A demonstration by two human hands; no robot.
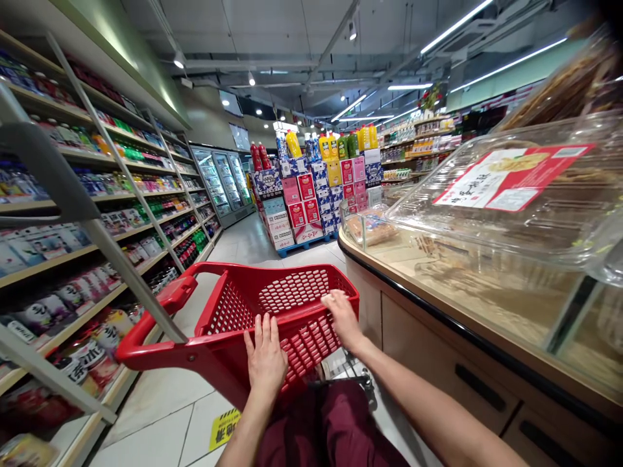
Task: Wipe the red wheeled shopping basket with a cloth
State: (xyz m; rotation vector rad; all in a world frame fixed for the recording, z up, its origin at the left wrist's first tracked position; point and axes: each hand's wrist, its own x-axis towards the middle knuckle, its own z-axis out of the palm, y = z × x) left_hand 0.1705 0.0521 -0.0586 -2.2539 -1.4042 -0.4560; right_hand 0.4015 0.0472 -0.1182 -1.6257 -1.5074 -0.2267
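Note:
A red plastic shopping cart point(292, 311) with perforated walls stands right in front of me, turned sideways, its basket showing no goods. Against its near side wall lies my left hand point(267, 353), flat, fingers stretched up to the top rim. My right hand point(344, 318) is at the rim near the cart's right end, fingers loosely curved and pointing inward over the edge. Neither hand holds any goods. To the left, the cart's red handle point(178, 295) joins a grey metal bar point(129, 279).
Shelves of bottles and packets point(111, 194) line the left. At right, a wooden counter point(438, 363) carries clear plastic food boxes point(511, 188). Ahead are stacked drink cartons point(306, 201) on a blue pallet and glass-door fridges point(226, 178). A yellow floor sticker point(224, 429) lies below.

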